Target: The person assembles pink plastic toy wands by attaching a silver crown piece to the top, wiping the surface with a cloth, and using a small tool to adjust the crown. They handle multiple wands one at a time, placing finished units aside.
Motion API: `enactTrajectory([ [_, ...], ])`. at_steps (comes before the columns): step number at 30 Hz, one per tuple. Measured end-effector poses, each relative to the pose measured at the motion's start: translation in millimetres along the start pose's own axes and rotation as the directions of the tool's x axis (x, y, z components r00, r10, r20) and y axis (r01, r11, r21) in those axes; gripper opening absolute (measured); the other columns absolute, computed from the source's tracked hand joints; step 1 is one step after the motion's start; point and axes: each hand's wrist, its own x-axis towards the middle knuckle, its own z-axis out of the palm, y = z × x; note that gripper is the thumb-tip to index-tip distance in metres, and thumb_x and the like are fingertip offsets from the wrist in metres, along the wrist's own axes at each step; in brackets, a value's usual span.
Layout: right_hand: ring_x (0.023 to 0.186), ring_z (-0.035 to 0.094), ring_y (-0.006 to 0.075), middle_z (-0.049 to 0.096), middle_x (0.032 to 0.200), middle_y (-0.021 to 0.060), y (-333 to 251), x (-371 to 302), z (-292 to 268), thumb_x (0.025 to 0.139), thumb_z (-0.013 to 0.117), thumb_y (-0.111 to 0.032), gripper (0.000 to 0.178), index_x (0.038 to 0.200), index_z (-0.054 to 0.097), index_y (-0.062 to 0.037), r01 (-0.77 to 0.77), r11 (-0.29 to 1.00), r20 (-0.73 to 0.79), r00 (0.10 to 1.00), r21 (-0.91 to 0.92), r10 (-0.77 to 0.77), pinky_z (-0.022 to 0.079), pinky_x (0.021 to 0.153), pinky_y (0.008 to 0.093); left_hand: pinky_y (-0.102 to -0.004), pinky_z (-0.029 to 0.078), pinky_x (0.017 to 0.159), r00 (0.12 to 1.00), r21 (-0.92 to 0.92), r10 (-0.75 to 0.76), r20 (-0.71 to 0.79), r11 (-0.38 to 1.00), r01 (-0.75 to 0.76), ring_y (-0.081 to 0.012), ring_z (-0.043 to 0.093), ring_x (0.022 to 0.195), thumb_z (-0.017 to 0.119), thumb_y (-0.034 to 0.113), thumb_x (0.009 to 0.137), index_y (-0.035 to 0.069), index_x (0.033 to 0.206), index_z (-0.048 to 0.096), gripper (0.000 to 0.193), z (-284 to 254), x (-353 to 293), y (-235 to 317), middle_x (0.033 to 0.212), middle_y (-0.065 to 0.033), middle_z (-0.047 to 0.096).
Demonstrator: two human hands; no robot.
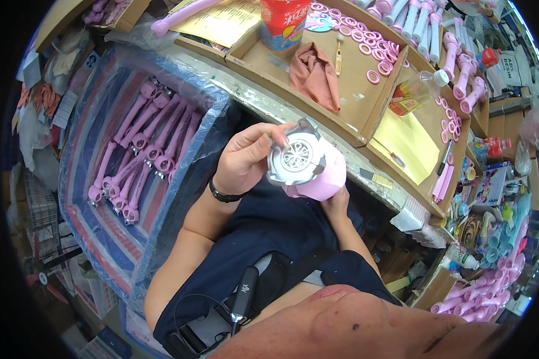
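Up close in front of me is a pink, rounded plastic piece (324, 179). A silver-grey round part (296, 157) with a raised flower-like pattern and prongs round its rim covers its near end. My left hand (245, 157) pinches that part's edge between thumb and fingers. From below, my right hand (336, 204) grips the pink piece; most of its fingers are hidden behind it. To the left, many pink wand-like handles (153, 128) with ringed ends lie in a bag-lined bin.
The striped, plastic-lined bin (111, 257) stands left of my lap. Along the bench, cardboard trays (356, 128) hold pink rings (384, 45), a brownish-pink cloth (314, 78), a red tub (283, 24) and a clear bottle (422, 90). More pink parts (485, 287) are piled at right.
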Motion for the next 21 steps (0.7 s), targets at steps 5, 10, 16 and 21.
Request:
enactTrajectory([
  [5, 0.097, 0.055, 0.0346, 0.054, 0.106, 0.0168, -40, 22, -19, 0.065, 0.079, -0.010, 0.058, 0.114, 0.049, -0.0047, 0.080, 0.996, -0.015, 0.997, 0.028, -0.080, 0.047, 0.081, 0.0387, -0.0282, 0.044, 0.092, 0.993, 0.016, 0.062, -0.104, 0.998, -0.061, -0.0154, 0.057, 0.104, 0.049, 0.026, 0.097, -0.003, 0.114, 0.052, 0.034, -3, 0, 0, 0.116, -0.0130, 0.058],
  [10, 0.128, 0.038, 0.0326, 0.039, 0.134, 0.0218, -120, 71, -75, 0.089, 0.052, -0.053, 0.070, 0.131, 0.038, 0.0015, 0.285, 0.767, -0.314, 0.942, 0.574, -0.115, 0.026, 0.107, 0.0433, -0.0321, 0.038, 0.099, 0.996, 0.138, 0.086, -0.013, 0.987, -0.084, -0.0215, 0.051, 0.116, 0.052, 0.027, 0.096, -0.001, 0.118, 0.052, 0.036, 23, -5, -6, 0.134, -0.0205, 0.045],
  [16, 0.111, 0.054, 0.0280, 0.055, 0.118, 0.0222, -161, 114, -124, 0.097, 0.046, -0.031, 0.039, 0.108, 0.060, 0.0042, 0.037, 0.488, 0.001, 0.997, 0.872, -0.076, 0.042, 0.095, 0.0371, -0.0409, 0.030, 0.106, 0.889, 0.429, 0.336, 0.311, 0.785, -0.446, -0.0325, 0.043, 0.126, 0.071, 0.033, 0.080, 0.000, 0.133, 0.043, 0.068, 67, 13, -22, 0.136, -0.0229, 0.043],
  [21, 0.109, 0.056, 0.0295, 0.054, 0.119, 0.0244, -148, 102, -125, 0.091, 0.056, -0.039, 0.042, 0.104, 0.063, 0.0004, 0.133, 0.403, -0.111, 0.991, 0.906, -0.076, 0.045, 0.092, 0.0376, -0.0448, 0.030, 0.106, 0.831, 0.538, 0.293, 0.473, 0.651, -0.535, -0.0374, 0.043, 0.126, 0.073, 0.038, 0.074, -0.001, 0.134, 0.043, 0.078, 73, 28, -30, 0.134, -0.0240, 0.046],
])
